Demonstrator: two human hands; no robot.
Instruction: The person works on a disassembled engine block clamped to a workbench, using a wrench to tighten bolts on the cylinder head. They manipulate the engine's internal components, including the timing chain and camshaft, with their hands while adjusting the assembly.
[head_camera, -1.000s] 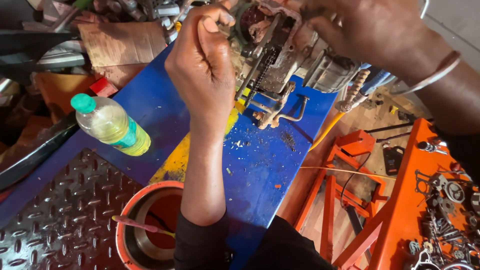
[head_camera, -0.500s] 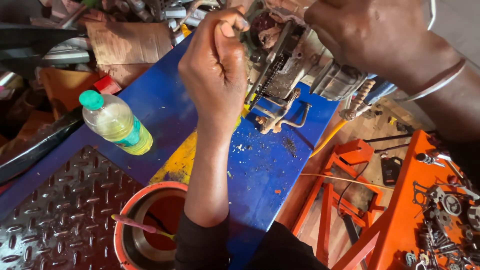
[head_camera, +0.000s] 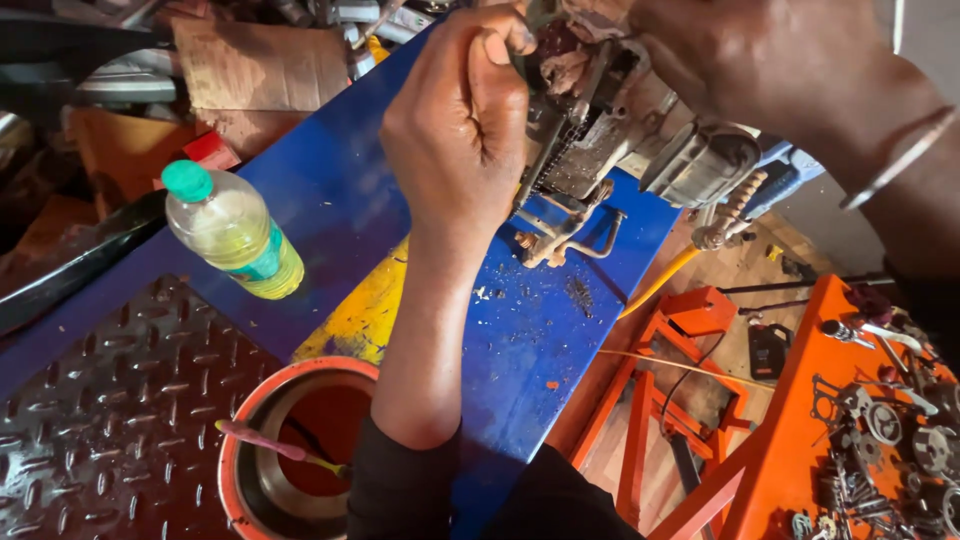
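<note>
The left hand (head_camera: 460, 120) had moved closer to the engine part (head_camera: 610, 110), fingers pinched shut on something small. The right hand (head_camera: 770, 60) still gripped the part above the bench (head_camera: 540, 330).

Blue counter (head_camera: 330, 200) runs diagonally under bright daylight, a yellow patch (head_camera: 362, 315) worn into its paint. Dark diamond-plate metal (head_camera: 110, 420) fills the lower left. Down on the right, wooden floor (head_camera: 730, 270) shows beneath an orange steel stand (head_camera: 665, 420) and an orange tray (head_camera: 800, 420) of parts.
</note>
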